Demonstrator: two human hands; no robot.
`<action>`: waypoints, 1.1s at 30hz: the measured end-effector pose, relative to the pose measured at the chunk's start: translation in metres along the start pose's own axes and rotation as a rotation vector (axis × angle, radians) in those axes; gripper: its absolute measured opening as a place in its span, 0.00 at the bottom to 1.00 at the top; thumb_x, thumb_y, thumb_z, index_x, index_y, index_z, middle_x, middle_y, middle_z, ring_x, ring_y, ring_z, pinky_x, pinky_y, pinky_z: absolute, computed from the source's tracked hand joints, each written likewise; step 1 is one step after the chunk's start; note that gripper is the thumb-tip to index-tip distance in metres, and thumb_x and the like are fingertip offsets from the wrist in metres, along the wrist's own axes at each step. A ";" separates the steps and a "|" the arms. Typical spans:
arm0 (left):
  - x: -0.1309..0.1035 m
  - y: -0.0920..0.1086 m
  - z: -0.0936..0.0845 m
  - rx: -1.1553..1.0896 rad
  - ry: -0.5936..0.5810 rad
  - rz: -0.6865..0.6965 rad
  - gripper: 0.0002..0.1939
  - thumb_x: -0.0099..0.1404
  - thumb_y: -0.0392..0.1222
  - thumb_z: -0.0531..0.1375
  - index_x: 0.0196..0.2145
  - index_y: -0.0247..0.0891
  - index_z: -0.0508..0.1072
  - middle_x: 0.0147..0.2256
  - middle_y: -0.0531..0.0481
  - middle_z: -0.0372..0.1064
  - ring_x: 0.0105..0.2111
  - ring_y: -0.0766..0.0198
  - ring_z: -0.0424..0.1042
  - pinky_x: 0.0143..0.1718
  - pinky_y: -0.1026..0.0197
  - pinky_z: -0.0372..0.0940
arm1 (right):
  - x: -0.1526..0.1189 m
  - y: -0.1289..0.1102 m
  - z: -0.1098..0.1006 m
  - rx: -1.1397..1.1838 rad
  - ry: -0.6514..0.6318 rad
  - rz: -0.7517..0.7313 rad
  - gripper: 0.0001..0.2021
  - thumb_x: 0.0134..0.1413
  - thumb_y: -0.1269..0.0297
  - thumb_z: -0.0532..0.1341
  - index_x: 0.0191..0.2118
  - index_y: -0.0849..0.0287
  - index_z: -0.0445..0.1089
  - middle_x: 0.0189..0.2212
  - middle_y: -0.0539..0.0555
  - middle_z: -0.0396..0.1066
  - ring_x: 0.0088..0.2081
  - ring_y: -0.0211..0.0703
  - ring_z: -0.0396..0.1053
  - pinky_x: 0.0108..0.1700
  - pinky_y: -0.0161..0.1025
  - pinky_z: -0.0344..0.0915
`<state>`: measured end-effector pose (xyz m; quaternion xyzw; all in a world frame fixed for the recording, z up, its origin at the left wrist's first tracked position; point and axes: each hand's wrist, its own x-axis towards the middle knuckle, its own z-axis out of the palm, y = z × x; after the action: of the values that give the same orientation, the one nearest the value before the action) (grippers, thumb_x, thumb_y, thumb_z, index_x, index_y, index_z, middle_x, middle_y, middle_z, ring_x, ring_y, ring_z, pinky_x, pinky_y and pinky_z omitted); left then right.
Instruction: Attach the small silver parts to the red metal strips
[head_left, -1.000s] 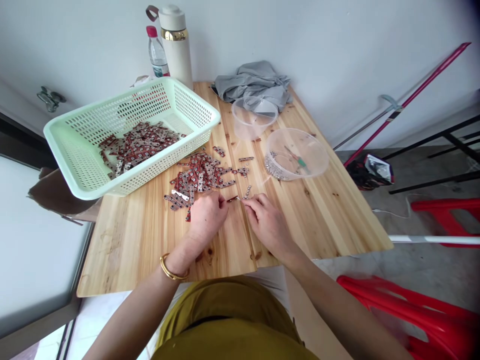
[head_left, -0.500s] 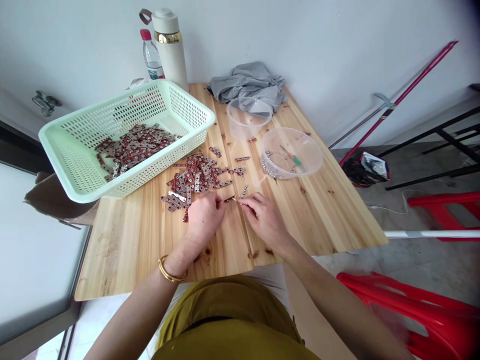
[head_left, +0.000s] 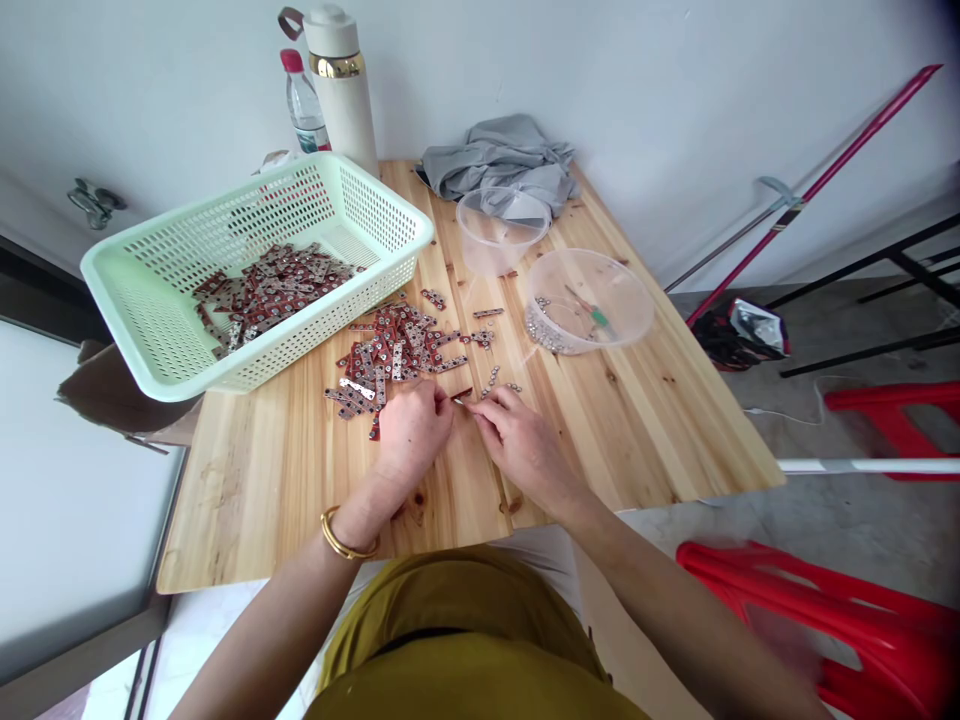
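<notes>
My left hand (head_left: 417, 425), with a gold bangle at the wrist, pinches a small reddish-brown strip (head_left: 464, 393) that pokes out past the fingertips. My right hand (head_left: 517, 435) is closed, its fingertips beside the strip. A tiny silvery piece shows at those fingertips, too small to name. Several small round metal pieces (head_left: 492, 377) lie on the wood just beyond the right fingers. To the left, a pile of red-brown strips with metal studs (head_left: 397, 345) spreads close to my left hand. One separate strip (head_left: 488, 313) lies farther back.
A pale green basket (head_left: 337, 305) with more strips stands at the left. Two clear tubs (head_left: 592, 262) stand at the back right; the nearer holds small metal pieces and a green-handled tool. Grey cloth (head_left: 499, 155), a white flask (head_left: 345, 100) and a water bottle (head_left: 306, 110) are behind.
My right fingertips have moved slightly left, closer to the strip in my left hand. More of the small metal pieces show beyond them. The view has shifted a little.
</notes>
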<state>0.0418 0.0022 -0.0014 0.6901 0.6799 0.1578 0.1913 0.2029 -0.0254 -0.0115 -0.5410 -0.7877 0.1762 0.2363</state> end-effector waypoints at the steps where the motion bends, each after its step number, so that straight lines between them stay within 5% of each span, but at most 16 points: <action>1: 0.000 0.000 0.000 0.000 0.003 0.001 0.08 0.61 0.37 0.55 0.30 0.39 0.74 0.32 0.48 0.74 0.34 0.59 0.72 0.33 0.62 0.62 | 0.000 -0.001 0.000 0.004 0.001 0.010 0.13 0.65 0.69 0.51 0.46 0.55 0.72 0.38 0.56 0.68 0.38 0.43 0.70 0.41 0.41 0.67; 6: -0.002 -0.002 -0.002 -0.025 -0.001 0.016 0.08 0.63 0.37 0.55 0.31 0.39 0.75 0.32 0.48 0.75 0.34 0.60 0.72 0.32 0.62 0.62 | -0.001 0.006 -0.005 0.135 0.016 -0.021 0.13 0.64 0.68 0.52 0.47 0.53 0.72 0.39 0.55 0.70 0.40 0.43 0.70 0.43 0.41 0.68; 12: -0.004 -0.005 -0.002 -0.092 0.004 0.072 0.08 0.64 0.37 0.56 0.30 0.39 0.75 0.32 0.48 0.75 0.34 0.60 0.72 0.35 0.61 0.62 | 0.009 0.043 -0.030 0.105 0.259 0.104 0.10 0.59 0.63 0.58 0.45 0.57 0.71 0.38 0.56 0.73 0.37 0.45 0.71 0.40 0.42 0.67; 16: -0.003 -0.008 -0.002 -0.133 0.022 0.093 0.07 0.63 0.36 0.58 0.30 0.38 0.75 0.33 0.48 0.75 0.35 0.61 0.71 0.37 0.61 0.62 | 0.032 0.055 -0.034 -0.084 0.164 0.031 0.07 0.60 0.67 0.57 0.36 0.58 0.72 0.34 0.55 0.72 0.36 0.44 0.70 0.39 0.40 0.65; 24: -0.002 -0.009 -0.001 -0.137 0.027 0.083 0.06 0.64 0.37 0.58 0.31 0.37 0.75 0.32 0.48 0.74 0.34 0.61 0.71 0.37 0.62 0.62 | 0.054 0.056 -0.031 -0.500 -0.083 -0.224 0.10 0.60 0.74 0.54 0.35 0.59 0.73 0.34 0.55 0.71 0.32 0.41 0.67 0.31 0.38 0.58; 33: -0.004 -0.013 -0.001 -0.164 0.057 0.161 0.07 0.63 0.33 0.58 0.30 0.36 0.76 0.31 0.48 0.73 0.34 0.61 0.70 0.37 0.62 0.63 | 0.071 0.053 -0.041 -0.510 -0.141 -0.212 0.08 0.57 0.74 0.55 0.33 0.63 0.73 0.32 0.58 0.72 0.29 0.41 0.66 0.28 0.37 0.54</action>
<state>0.0303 -0.0013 -0.0064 0.7198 0.6121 0.2472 0.2145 0.2452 0.0609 0.0066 -0.4840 -0.8732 -0.0161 0.0546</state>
